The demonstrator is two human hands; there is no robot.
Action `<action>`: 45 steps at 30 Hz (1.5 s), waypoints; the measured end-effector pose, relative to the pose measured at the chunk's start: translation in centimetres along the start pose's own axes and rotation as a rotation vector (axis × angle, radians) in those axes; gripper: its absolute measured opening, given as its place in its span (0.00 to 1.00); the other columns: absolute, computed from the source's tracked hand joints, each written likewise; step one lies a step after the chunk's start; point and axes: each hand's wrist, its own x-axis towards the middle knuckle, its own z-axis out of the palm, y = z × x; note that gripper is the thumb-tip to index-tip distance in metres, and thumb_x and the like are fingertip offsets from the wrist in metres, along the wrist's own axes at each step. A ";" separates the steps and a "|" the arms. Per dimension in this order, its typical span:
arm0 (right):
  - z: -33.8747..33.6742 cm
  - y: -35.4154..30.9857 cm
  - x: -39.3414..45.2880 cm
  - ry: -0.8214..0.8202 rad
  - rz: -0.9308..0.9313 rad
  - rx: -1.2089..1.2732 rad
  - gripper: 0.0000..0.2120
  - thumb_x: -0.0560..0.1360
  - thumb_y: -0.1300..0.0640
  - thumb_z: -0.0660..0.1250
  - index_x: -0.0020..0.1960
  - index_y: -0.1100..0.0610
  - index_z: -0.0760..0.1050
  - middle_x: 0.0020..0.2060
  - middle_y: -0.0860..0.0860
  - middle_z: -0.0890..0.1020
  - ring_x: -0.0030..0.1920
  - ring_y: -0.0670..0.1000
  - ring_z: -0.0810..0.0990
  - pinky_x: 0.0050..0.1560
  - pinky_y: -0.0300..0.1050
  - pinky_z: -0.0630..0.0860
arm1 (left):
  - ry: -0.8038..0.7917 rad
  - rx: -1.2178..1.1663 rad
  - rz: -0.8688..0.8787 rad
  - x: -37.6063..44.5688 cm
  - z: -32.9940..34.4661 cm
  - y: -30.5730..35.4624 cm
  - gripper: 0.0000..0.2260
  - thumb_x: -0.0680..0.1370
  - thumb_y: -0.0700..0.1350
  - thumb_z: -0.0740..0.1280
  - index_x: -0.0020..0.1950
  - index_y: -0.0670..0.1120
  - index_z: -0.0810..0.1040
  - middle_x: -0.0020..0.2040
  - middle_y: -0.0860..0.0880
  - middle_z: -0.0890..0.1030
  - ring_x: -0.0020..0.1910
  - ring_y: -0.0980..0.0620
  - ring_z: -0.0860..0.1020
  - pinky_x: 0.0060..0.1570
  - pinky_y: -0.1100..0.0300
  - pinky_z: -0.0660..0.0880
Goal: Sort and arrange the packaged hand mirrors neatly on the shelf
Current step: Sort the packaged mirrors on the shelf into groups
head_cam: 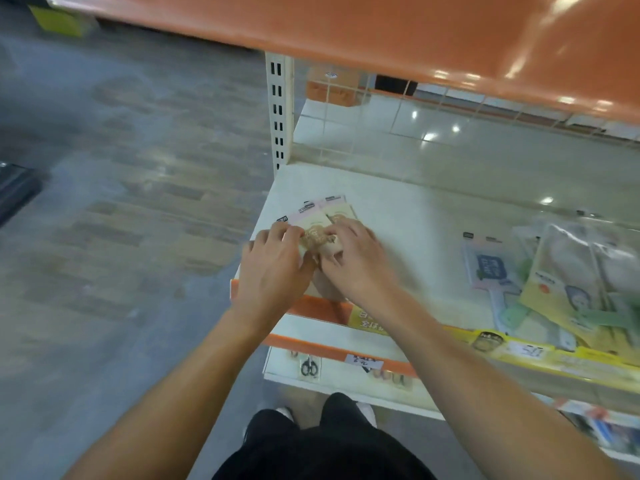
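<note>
A small overlapping stack of beige and pink packaged hand mirrors (320,216) lies at the left end of the white shelf (408,216). My left hand (273,268) grips the stack's left side and my right hand (353,254) presses on its right side; both cover most of the lower packs. At the right end of the shelf lies a loose pile of other packaged mirrors (568,271), among them a pink one with a blue panel (491,268) and a yellow one (557,299), overlapping at odd angles.
An orange shelf (415,26) overhangs above. A slotted cream upright (278,109) stands at the shelf's back left corner, with a wire grid back (433,109). An orange and yellow price strip (450,334) runs along the front edge. A lower shelf holds scissors (309,367).
</note>
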 end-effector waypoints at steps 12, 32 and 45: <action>-5.2 1.8 -7.9 0.006 -0.029 -0.280 0.24 0.75 0.49 0.64 0.69 0.51 0.68 0.66 0.48 0.73 0.65 0.53 0.72 0.59 0.51 0.73 | -0.099 0.082 0.460 -1.8 -1.6 4.6 0.18 0.73 0.51 0.60 0.58 0.44 0.77 0.59 0.45 0.79 0.55 0.40 0.78 0.50 0.48 0.74; -13.8 19.7 -20.4 0.372 0.428 -0.156 0.18 0.74 0.53 0.66 0.62 0.57 0.74 0.55 0.54 0.78 0.55 0.61 0.75 0.49 0.55 0.76 | -0.250 -0.091 0.429 -5.5 5.9 26.9 0.16 0.77 0.51 0.62 0.62 0.47 0.73 0.58 0.46 0.76 0.56 0.43 0.75 0.52 0.49 0.71; -19.7 29.4 -27.4 0.316 0.470 -0.122 0.22 0.75 0.49 0.65 0.67 0.54 0.71 0.63 0.53 0.73 0.62 0.60 0.71 0.58 0.56 0.73 | -0.220 -0.094 0.442 -9.6 9.4 39.3 0.16 0.75 0.49 0.66 0.61 0.46 0.74 0.58 0.45 0.76 0.55 0.40 0.74 0.51 0.47 0.71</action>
